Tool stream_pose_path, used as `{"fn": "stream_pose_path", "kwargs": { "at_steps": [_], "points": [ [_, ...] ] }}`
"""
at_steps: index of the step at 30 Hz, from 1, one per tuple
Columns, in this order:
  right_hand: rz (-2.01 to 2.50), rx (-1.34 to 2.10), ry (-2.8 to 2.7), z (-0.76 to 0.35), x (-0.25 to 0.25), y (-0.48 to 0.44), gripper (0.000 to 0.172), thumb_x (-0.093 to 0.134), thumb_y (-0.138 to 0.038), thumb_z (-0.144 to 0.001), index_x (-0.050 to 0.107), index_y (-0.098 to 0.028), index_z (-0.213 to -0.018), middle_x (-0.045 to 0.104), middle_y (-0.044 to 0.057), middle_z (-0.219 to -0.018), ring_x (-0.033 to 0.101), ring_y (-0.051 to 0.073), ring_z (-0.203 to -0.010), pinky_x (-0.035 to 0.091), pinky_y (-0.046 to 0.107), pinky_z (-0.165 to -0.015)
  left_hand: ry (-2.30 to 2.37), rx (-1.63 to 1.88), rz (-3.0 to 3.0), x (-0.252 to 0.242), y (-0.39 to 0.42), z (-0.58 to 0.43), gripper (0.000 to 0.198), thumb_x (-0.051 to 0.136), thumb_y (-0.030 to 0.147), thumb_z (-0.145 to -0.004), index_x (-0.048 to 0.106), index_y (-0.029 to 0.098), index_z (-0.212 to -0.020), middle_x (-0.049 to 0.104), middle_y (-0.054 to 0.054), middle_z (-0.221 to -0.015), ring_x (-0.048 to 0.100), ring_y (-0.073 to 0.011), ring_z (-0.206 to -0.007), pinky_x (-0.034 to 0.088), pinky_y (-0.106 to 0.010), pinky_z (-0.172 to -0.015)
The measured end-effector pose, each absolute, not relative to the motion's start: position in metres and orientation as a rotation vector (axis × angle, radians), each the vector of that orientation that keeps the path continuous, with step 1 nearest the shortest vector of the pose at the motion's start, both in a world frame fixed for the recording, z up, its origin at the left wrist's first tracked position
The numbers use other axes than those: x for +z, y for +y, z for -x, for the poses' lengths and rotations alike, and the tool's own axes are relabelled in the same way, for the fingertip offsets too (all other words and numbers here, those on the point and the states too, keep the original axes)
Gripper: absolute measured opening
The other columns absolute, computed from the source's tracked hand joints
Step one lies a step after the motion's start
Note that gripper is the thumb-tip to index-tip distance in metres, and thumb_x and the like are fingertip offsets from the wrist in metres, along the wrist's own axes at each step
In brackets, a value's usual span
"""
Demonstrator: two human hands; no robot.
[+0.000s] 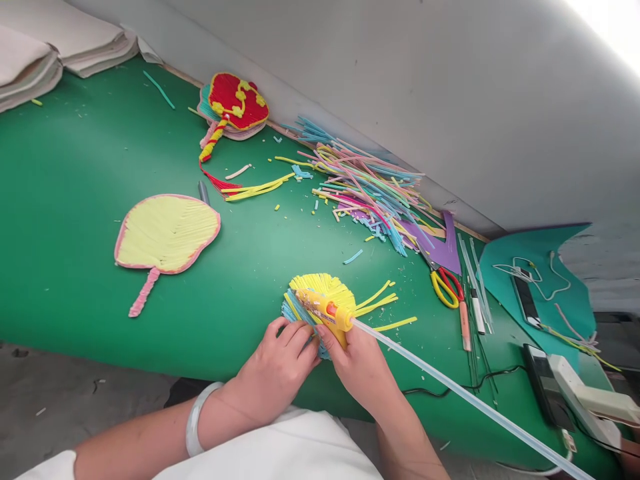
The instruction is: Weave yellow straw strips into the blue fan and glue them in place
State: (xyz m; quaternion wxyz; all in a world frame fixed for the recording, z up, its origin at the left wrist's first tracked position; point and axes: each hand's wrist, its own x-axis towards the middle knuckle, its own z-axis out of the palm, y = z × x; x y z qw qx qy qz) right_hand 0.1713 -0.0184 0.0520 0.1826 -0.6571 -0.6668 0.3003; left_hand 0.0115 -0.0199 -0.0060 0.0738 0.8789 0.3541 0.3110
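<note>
My right hand (pixel 357 363) is wrapped round a yellow glue gun (pixel 325 310), with a long clear glue stick (pixel 450 383) running out of its back end to the lower right. Under the gun's nozzle lies a fan piece (pixel 323 285) covered with yellow and blue pipe cleaners. My left hand (pixel 285 357) has its fingers closed at the near edge of this piece, beside the blue strips; its fingertips are partly hidden. Loose yellow pipe cleaners (pixel 377 303) lie to the right of the fan piece.
A yellow fan with pink edging (pixel 167 233) lies on the left, a red fan (pixel 237 100) farther back. Pipe cleaners (pixel 365 180) are heaped along the wall. To the right are scissors (pixel 445 287), a phone (pixel 525 300), a power strip (pixel 583 393) and a black cable (pixel 470 385).
</note>
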Motion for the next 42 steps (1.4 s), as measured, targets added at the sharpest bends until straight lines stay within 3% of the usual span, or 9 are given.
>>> {"fn": "stream_pose_path", "kwargs": {
  "at_steps": [9, 15, 26, 33, 42],
  "points": [
    [1.871, 0.827, -1.887, -0.175, 0.050, -0.026, 0.033, 0.045, -0.040, -0.099, 0.065, -0.020, -0.116, 0.073, 0.010, -0.113, 0.070, 0.025, -0.101, 0.056, 0.036, -0.085, 1.066, 0.938, -2.630, -0.009, -0.021, -0.011, 0.012, 0.052, 0.015, -0.096, 0.060, 0.015, -0.105, 0.067, -0.010, -0.102, 0.062, -0.0242, -0.102, 0.041, -0.044, -0.091],
    [1.867, 0.825, -1.882, -0.179, 0.047, -0.034, 0.037, 0.043, -0.042, -0.099, 0.065, -0.021, -0.121, 0.071, 0.010, -0.122, 0.068, 0.026, -0.112, 0.055, 0.037, -0.091, 1.066, 0.931, -2.628, -0.008, -0.021, -0.011, 0.011, 0.051, 0.015, -0.097, 0.060, 0.015, -0.104, 0.067, -0.010, -0.103, 0.062, -0.0235, -0.103, 0.040, -0.044, -0.092],
    [1.906, 0.859, -1.859, -0.180, 0.049, -0.037, 0.037, 0.044, -0.042, -0.098, 0.066, -0.021, -0.118, 0.073, 0.010, -0.115, 0.070, 0.027, -0.103, 0.057, 0.039, -0.086, 1.066, 0.896, -2.637, -0.010, -0.022, -0.010, 0.010, 0.050, 0.016, -0.098, 0.059, 0.016, -0.103, 0.068, -0.010, -0.105, 0.062, -0.0233, -0.104, 0.039, -0.044, -0.092],
    [1.866, 0.876, -1.860, -0.182, 0.050, -0.041, 0.037, 0.045, -0.040, -0.099, 0.064, -0.019, -0.124, 0.071, 0.011, -0.119, 0.068, 0.025, -0.111, 0.056, 0.036, -0.092, 1.060, 0.899, -2.640, -0.010, -0.020, -0.011, 0.010, 0.049, 0.016, -0.099, 0.059, 0.014, -0.101, 0.068, -0.011, -0.105, 0.062, -0.0233, -0.103, 0.039, -0.044, -0.092],
    [1.837, 0.821, -1.871, -0.187, 0.049, -0.048, 0.036, 0.045, -0.039, -0.099, 0.065, -0.020, -0.122, 0.073, 0.010, -0.115, 0.070, 0.023, -0.107, 0.058, 0.034, -0.090, 1.055, 0.896, -2.649, -0.012, -0.022, -0.010, 0.010, 0.052, 0.016, -0.098, 0.059, 0.015, -0.105, 0.068, -0.009, -0.104, 0.062, -0.0232, -0.103, 0.038, -0.044, -0.092]
  ]
}}
